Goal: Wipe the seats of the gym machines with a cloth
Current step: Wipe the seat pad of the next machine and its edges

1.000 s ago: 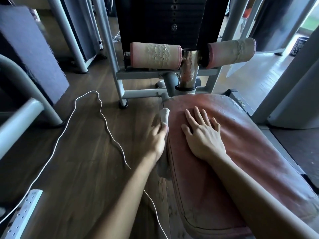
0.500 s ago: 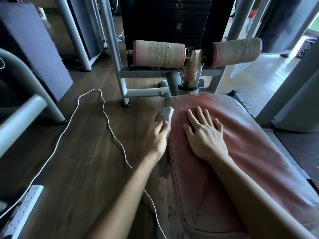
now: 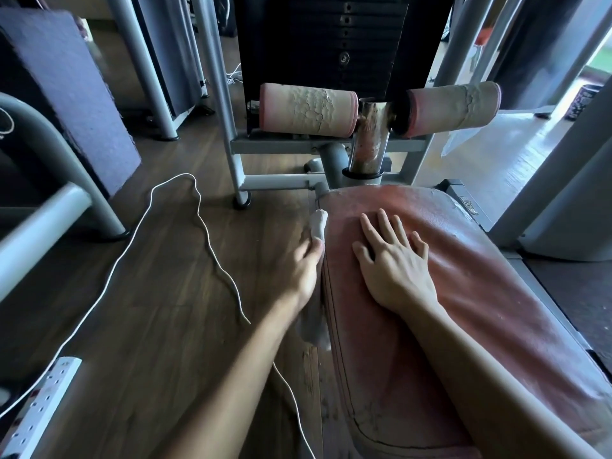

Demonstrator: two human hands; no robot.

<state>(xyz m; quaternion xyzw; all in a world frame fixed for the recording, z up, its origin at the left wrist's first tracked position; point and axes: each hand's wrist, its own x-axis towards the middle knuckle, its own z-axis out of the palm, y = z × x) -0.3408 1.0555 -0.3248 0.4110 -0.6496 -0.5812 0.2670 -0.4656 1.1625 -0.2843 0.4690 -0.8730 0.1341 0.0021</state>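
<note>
The cloth (image 3: 318, 223), a pale grey rag, lies against the left side edge of the seat (image 3: 463, 309), towards the seat's far end. The left hand (image 3: 306, 263) grips it with the fingers curled round it. One end of the rag sticks out past the fingertips, and a looser tail hangs down the seat's side below the wrist.

The seat is a long pad of worn reddish vinyl with a stitched seam along its left border and scuffed, dusty patches at its near end. The right hand (image 3: 394, 263) rests palm down on top of the seat, fingers straight and spread, holding nothing, just in from the edge where the rag sits.

Beyond the seat's far end a tarnished chrome post (image 3: 369, 144) rises. It carries two roller pads, a left one (image 3: 308, 109) and a right one (image 3: 453, 107), both with cracked and peeling covers. Behind these, farther from the seat, stands the black weight stack (image 3: 341, 34) in its grey frame.

Left of the seat is dark wooden floor (image 3: 165, 309), with a thin white cable (image 3: 185, 233) looping across it and passing under the left forearm. Farther left of the seat, at the near corner, lies a white power strip (image 3: 36, 412). Well left of the seat, a curved grey tube frame (image 3: 39, 134) and a dark purple padded board (image 3: 66, 94) belong to another machine.
</note>
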